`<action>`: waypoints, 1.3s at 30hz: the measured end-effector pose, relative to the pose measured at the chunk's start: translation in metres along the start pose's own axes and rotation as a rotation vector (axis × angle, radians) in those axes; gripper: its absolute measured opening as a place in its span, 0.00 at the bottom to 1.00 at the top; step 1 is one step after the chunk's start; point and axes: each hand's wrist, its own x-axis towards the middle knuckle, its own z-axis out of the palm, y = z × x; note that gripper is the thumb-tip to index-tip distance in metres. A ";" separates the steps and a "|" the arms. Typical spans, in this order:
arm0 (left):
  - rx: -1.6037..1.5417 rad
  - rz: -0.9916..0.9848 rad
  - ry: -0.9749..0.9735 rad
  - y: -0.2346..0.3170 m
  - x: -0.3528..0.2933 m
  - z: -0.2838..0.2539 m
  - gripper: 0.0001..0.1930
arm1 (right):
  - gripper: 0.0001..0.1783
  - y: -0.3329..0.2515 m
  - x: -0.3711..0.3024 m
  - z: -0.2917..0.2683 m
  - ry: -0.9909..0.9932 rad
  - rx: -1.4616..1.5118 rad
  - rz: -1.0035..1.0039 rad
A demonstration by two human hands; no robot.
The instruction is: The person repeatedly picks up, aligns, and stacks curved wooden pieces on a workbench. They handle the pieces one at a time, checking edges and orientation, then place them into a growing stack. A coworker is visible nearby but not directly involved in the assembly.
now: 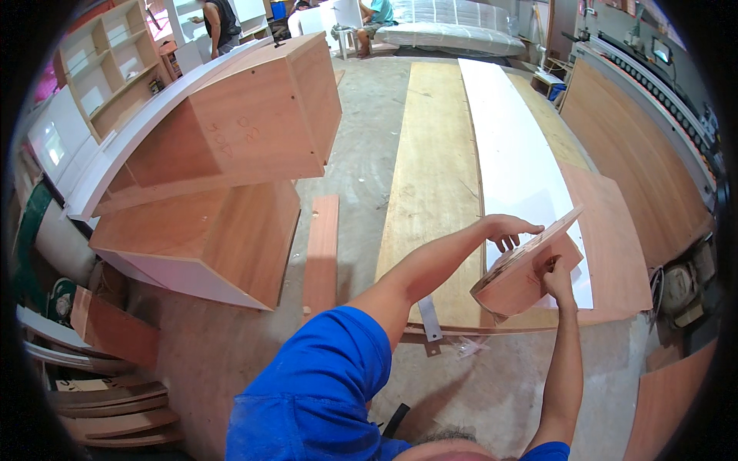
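Wooden assembly (524, 278): tilted, in front of the person, over the near end of the white panel (503, 131). The right hand (561, 283) is clamped on the assembly at its right side. The left hand (510, 228) is at the upper edge, fingers parted and curved; whether they touch the wood cannot be told. The hands are apart, on opposite sides of the assembly.

A metal strip (430, 318) lies at the near edge of the yellowish board (430, 169). The white panel lies along this board's right side. To the left, a plank (320, 250) lies on the floor (361, 138), beside two wooden cabinets (246, 123). At the far end stands a plastic-wrapped sofa (450, 27), with a seated person (378, 14) to its left.
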 end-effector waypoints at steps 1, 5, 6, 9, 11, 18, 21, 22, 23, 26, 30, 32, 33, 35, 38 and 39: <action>0.012 -0.003 -0.004 0.004 -0.002 0.003 0.48 | 0.17 -0.001 -0.002 0.002 0.017 0.004 -0.006; 0.009 0.026 0.008 0.006 -0.011 0.004 0.57 | 0.16 -0.005 0.002 0.005 0.013 -0.032 -0.014; -0.005 0.025 0.026 0.006 -0.012 0.005 0.58 | 0.17 -0.005 0.001 0.006 0.018 -0.037 -0.019; -0.030 0.049 0.013 0.006 -0.018 0.006 0.62 | 0.21 -0.013 -0.003 0.007 0.012 -0.032 -0.009; -0.024 0.063 -0.015 0.012 -0.018 0.008 0.65 | 0.23 -0.012 -0.003 0.007 0.011 -0.039 -0.017; 0.040 0.082 -0.026 0.017 -0.013 0.010 0.61 | 0.26 -0.009 -0.003 0.008 0.022 -0.029 -0.030; -0.010 0.075 0.012 0.014 -0.006 0.015 0.57 | 0.26 -0.008 -0.005 0.009 0.033 -0.050 -0.024; -0.010 0.070 0.004 0.013 -0.004 0.014 0.56 | 0.26 -0.008 -0.004 0.010 0.038 -0.057 -0.020; -0.008 0.067 -0.002 0.013 -0.003 0.013 0.56 | 0.26 -0.006 -0.003 0.011 0.016 -0.044 -0.010; 0.012 0.078 -0.008 0.011 0.003 0.011 0.55 | 0.26 -0.003 0.002 0.013 -0.029 -0.027 0.013; 0.035 0.104 0.072 0.010 0.006 0.020 0.54 | 0.23 0.010 0.007 0.017 0.032 -0.030 -0.025; 0.043 0.115 0.077 0.014 0.005 0.019 0.53 | 0.22 0.017 0.007 0.017 0.053 -0.013 -0.047; 0.044 0.119 0.078 0.014 0.004 0.018 0.53 | 0.22 0.016 0.007 0.017 0.042 -0.003 -0.044; 0.060 0.139 0.073 0.017 0.000 0.019 0.52 | 0.20 0.010 0.007 0.015 0.038 0.007 -0.030; 0.051 0.127 0.102 0.011 -0.004 0.016 0.47 | 0.19 -0.001 0.003 0.017 0.028 0.023 -0.009; 0.036 0.118 0.095 0.013 -0.005 0.016 0.45 | 0.19 0.000 0.003 0.017 0.028 0.025 -0.008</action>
